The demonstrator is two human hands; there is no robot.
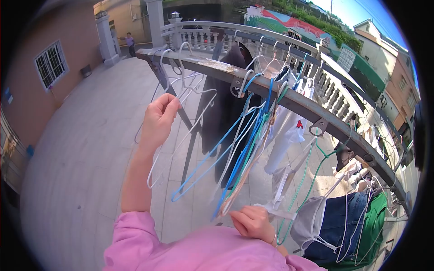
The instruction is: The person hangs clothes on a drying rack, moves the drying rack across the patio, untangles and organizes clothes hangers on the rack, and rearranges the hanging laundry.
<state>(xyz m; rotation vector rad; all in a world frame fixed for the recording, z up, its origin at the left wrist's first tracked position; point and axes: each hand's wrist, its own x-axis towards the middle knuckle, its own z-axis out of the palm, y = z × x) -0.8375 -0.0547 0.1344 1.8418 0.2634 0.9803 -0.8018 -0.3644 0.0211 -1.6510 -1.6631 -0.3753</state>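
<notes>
My left hand, raised and closed, is at the side of a white wire hanger, which hangs from the rusty metal rail. To its right a bunch of blue, white, green and pinkish hangers slants down from the same rail. My right hand has its fingers pinched together beside the lower ends of this bunch; what is between them is too small to tell. A white strap runs just above that hand. Dark clothes and a white garment with a red mark hang behind the bunch.
A second rail runs behind, with more hangers. At lower right hang a grey-white cloth, blue denim and a green garment. A slanting metal leg supports the front rail. Another person stands far back near a pillar.
</notes>
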